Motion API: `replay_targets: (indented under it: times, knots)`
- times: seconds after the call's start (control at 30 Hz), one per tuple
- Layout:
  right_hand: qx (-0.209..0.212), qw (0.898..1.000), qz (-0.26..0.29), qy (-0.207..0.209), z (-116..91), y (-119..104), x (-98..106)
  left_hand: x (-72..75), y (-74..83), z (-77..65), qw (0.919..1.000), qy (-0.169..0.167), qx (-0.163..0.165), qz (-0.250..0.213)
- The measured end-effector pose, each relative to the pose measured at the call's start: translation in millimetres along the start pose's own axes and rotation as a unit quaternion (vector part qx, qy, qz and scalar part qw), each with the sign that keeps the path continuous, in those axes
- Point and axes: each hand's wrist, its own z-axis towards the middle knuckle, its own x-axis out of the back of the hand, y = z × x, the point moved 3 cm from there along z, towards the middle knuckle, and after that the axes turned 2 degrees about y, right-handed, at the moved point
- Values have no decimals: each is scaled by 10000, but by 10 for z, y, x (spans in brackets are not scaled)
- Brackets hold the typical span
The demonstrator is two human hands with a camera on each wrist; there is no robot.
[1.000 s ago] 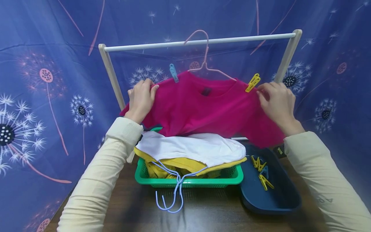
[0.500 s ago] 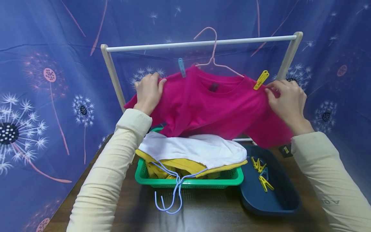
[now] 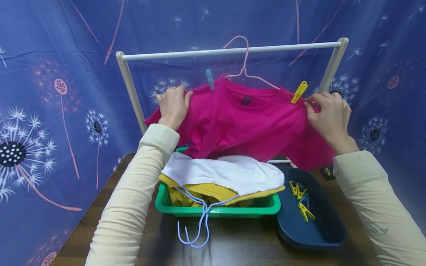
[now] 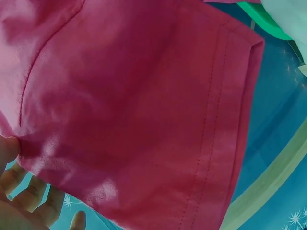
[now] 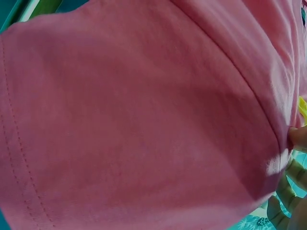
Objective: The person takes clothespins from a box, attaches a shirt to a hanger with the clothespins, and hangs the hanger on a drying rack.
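A magenta T-shirt point(image 3: 247, 122) hangs spread on a pink hanger point(image 3: 245, 70), whose hook arches over the white rail in the head view. My left hand point(image 3: 173, 105) pinches the shirt near one shoulder seam, thumb in front and fingers behind. Near the other shoulder seam, my right hand point(image 3: 329, 116) pinches the cloth between thumb and fingers. A blue clothespin point(image 3: 210, 79) clips the left shoulder, and a yellow clothespin point(image 3: 299, 92) clips the right one beside my right hand. In the wrist views the sleeves point(image 4: 129, 105) fill most of the picture.
A rack with a white rail point(image 3: 186, 54) and wooden posts stands behind. Below is a green basket point(image 3: 217, 211) holding a white garment point(image 3: 223, 171), yellow clothes point(image 3: 213, 191) and blue hangers point(image 3: 204, 216). To its right, a dark tray point(image 3: 299, 236) holds several clothespins point(image 3: 302, 203).
Both hands have shifted right with the shirt and its hanger, mostly in the first half second; since then the hook has lowered slightly. Both hands keep their pinch on the cloth.
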Motion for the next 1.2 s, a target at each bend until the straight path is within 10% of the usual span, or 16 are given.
replay_targets:
  times: [0.53, 0.9, 1.2]
  knots:
    - [85, 9999, -41, -115, -56, 29, -31, -168, 45, 9, 9991, -380, 199, 35]
    - [109, 9997, 153, -183, -98, 85, -91, -381, -20, -76, 9864, -1627, -213, 36]
    - [361, 9980, 411, -316, -91, 100, -133, -387, -68, -96, 9800, -1972, -273, 8]
